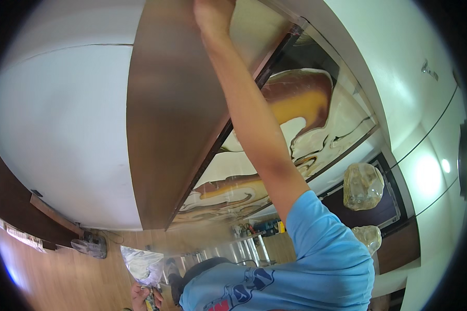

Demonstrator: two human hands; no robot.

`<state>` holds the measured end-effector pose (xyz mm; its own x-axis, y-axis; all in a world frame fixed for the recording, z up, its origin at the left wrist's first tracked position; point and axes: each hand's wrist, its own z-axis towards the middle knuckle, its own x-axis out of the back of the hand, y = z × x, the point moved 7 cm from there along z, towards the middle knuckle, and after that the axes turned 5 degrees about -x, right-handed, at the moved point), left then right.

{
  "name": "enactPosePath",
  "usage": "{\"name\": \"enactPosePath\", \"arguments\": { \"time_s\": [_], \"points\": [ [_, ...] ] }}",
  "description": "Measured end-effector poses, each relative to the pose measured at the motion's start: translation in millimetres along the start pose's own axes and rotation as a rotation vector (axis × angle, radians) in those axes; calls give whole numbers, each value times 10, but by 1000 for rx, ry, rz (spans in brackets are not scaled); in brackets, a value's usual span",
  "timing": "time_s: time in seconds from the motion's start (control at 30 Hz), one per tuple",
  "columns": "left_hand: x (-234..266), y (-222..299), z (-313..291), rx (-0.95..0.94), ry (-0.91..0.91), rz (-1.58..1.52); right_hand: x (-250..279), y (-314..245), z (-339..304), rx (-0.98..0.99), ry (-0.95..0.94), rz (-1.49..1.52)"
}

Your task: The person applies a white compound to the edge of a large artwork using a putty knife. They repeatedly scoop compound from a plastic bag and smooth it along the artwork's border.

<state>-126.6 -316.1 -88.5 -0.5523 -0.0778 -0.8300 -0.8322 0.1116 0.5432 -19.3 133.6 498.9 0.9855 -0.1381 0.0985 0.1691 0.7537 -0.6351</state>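
Observation:
My right arm, in a light blue sleeve, stretches up across a brown panel [171, 114] and a glossy marbled panel [311, 109]. My right hand [213, 13] is at the brown panel by the top edge of the picture; its fingers are cut off. Low on the left, my left hand [141, 296] is closed around the handle of a tool with a broad, white, wrinkled head [141, 264]. I cannot make out whether that head is coated or wrapped.
Below me stands a metal ladder [249, 251], beside several tools [267, 228] on the wooden floor [78, 280]. A fan [91, 245] sits by the white wall [67, 129]. Clear glass pendant lamps [363, 186] hang at the right, near a dark cable [428, 132].

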Motion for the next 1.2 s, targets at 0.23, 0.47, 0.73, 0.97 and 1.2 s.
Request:
{"name": "enactPosePath", "arguments": {
  "time_s": [0.23, 0.47, 0.73, 0.97, 1.2],
  "points": [
    [24, -12, -60, -20, 42, -25, -705, -138, 2, 75, -98, 67],
    [46, -26, -135, -63, 84, -53, -1207, -217, -932, 460, -780, -34],
    [11, -126, -57, -72, 81, -116, 64, -399, -3662, 378, -1716, 39],
    [161, -180, 39, -8, 76, -241, 600, -188, -3766, 422, -1696, -53],
    [495, -181, -288, 330, -130, -1367, 1031, 324, -1671, 84, -954, -1304]
  ]
}}
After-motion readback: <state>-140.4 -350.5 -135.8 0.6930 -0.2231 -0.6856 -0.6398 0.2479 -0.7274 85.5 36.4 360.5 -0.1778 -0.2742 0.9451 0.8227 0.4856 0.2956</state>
